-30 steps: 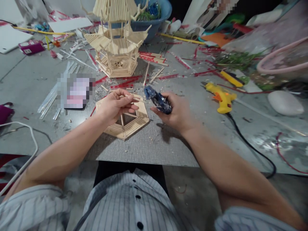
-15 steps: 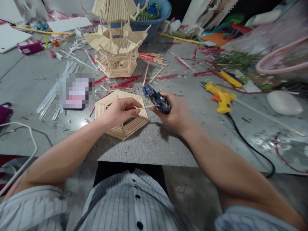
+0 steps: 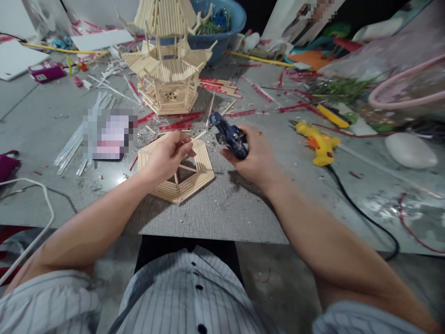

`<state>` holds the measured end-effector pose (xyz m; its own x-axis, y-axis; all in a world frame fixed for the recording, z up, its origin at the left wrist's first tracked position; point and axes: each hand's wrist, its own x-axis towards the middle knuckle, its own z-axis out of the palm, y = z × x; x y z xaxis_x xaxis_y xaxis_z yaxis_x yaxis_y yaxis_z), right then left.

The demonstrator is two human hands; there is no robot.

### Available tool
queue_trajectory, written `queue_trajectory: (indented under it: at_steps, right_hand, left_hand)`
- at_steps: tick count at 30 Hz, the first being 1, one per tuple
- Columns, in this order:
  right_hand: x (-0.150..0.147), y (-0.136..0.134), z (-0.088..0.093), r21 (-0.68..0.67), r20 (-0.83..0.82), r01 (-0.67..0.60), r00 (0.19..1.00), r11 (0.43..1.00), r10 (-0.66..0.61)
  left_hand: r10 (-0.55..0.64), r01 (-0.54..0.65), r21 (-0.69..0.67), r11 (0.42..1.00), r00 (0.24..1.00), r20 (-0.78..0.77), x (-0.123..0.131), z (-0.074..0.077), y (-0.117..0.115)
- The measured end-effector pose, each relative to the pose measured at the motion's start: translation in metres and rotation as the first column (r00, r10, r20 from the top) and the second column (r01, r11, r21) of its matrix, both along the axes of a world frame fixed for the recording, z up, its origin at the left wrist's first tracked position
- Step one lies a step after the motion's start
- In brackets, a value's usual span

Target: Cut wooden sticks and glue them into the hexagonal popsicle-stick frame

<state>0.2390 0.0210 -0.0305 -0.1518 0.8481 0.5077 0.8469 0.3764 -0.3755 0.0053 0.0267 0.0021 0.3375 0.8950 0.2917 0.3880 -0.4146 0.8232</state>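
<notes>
My left hand (image 3: 172, 155) pinches a thin wooden stick (image 3: 199, 136) over a flat hexagonal frame (image 3: 196, 181) of pale sticks lying on the table. The stick points up and to the right. Wrapped in my right hand (image 3: 257, 157) is a dark blue hand tool (image 3: 231, 137) that looks like a pair of cutters, its head near the stick's far end. Whether the two touch is unclear. Part of the frame is covered by my left hand. Behind it stands a tiered stick pavilion (image 3: 168, 69).
A yellow glue gun (image 3: 318, 143) with a black cord lies at right, by a white rounded object (image 3: 410, 149). A phone (image 3: 113, 137) and clear glue sticks (image 3: 74, 132) are at left. Red wrappers (image 3: 175, 125) and a blue basin (image 3: 225, 35) are farther back.
The stick has swung to point up and right, away from my right fingers. My right hand has turned the tool more upright. The frame and pavilion stay in place.
</notes>
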Motion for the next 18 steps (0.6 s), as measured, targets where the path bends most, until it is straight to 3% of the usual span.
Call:
queue_trajectory:
  at_steps: [4,10,18]
  right_hand:
    - [-0.002,0.001,0.001,-0.006,0.019,-0.048,0.999,0.999,0.048]
    - [-0.004,-0.003,0.008,-0.074,0.051,-0.069,0.996,0.995,0.073]
    - [-0.007,-0.007,0.014,-0.151,0.110,-0.047,0.992,0.987,0.064]
  left_hand:
    - [-0.053,0.053,-0.012,0.999,0.998,0.030,0.001,-0.002,-0.002]
    - [0.018,0.002,0.109,0.994,0.984,-0.179,0.001,0.002,-0.006]
    - [0.000,0.013,0.092,0.996,0.989,-0.146,-0.001,-0.005,-0.003]
